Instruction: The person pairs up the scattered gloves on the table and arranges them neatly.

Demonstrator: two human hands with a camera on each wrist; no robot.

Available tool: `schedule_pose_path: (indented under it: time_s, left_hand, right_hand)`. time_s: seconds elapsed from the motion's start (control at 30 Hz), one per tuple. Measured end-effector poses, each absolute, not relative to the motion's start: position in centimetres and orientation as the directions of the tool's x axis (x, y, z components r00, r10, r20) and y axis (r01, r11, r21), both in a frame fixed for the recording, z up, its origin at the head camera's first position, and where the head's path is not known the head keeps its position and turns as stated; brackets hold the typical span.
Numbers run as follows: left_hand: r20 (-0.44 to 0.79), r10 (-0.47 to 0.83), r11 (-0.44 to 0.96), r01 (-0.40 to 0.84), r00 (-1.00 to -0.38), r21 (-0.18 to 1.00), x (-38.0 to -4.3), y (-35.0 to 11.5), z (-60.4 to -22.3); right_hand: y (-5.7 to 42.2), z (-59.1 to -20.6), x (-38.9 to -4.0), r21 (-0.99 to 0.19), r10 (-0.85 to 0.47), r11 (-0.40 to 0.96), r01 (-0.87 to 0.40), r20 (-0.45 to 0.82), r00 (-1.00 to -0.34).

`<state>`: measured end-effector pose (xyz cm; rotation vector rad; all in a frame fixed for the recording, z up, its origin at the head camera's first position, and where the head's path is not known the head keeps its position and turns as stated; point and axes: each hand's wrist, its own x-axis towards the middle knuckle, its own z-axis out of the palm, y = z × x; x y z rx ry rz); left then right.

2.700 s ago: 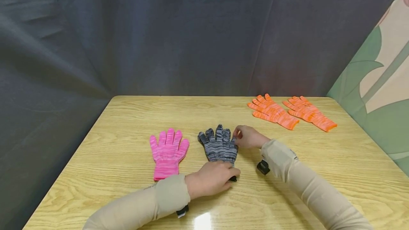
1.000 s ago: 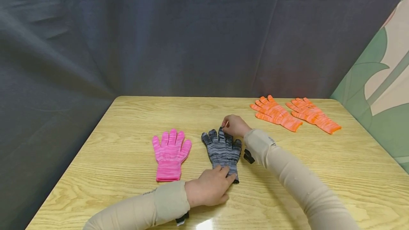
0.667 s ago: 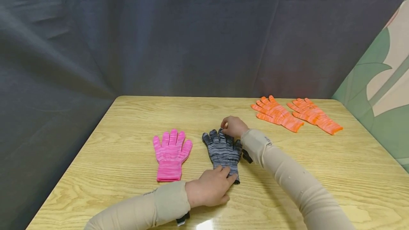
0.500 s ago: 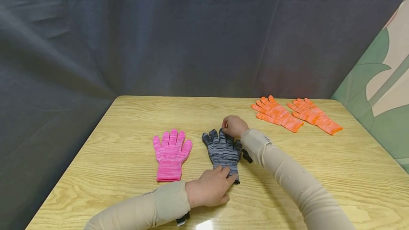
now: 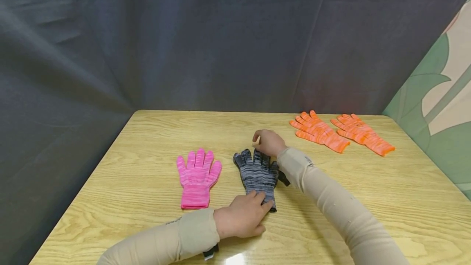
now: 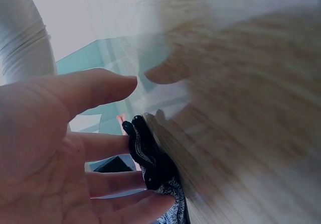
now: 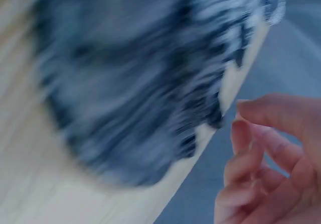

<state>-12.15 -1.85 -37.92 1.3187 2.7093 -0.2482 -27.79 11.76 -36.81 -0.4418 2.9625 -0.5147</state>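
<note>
A grey-and-black striped knit glove [image 5: 256,174] lies flat on the wooden table, its fingers pointing to the far edge. My left hand [image 5: 243,216] rests on its cuff; in the left wrist view the thumb stands apart and the fingers are nearly straight on the dark cuff. At the glove's fingertips hovers my right hand [image 5: 270,143], thumb and index finger a little apart. The right wrist view shows its fingers [image 7: 241,164] loosely bent beside the glove's finger ends, with nothing between them. That hand hides part of the glove's right-hand fingers.
Left of the grey glove lies a pink knit glove [image 5: 196,179], fingers also pointing away. Two orange knit gloves, one nearer [image 5: 320,132] and one farther right [image 5: 362,134], lie slanted at the back right. A dark curtain [image 5: 228,40] hangs behind the table [image 5: 140,167].
My right hand moved from the glove's right-side finger to a middle fingertip, pinched it, then lifted slightly off. The left hand shifted a little on the cuff, its fingers now flatter.
</note>
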Motion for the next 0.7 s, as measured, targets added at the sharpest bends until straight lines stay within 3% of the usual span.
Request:
schedule_pose_path:
  time_s: [0.2, 0.7]
  left_hand:
    - [-0.192, 0.769, 0.605, 0.791, -0.609, -0.085, -12.3, -1.9, -37.8]
    - [-0.2, 0.767, 0.609, 0.79, -0.609, -0.072, -12.2, -1.9, -37.9]
  right_hand:
    - [10.2, -36.7, -27.4, -0.378, -0.393, 0.868, -0.322, -0.125, -0.911]
    - [9.0, -37.5, -27.5, -0.32, -0.357, 0.895, -0.31, -0.099, -0.929]
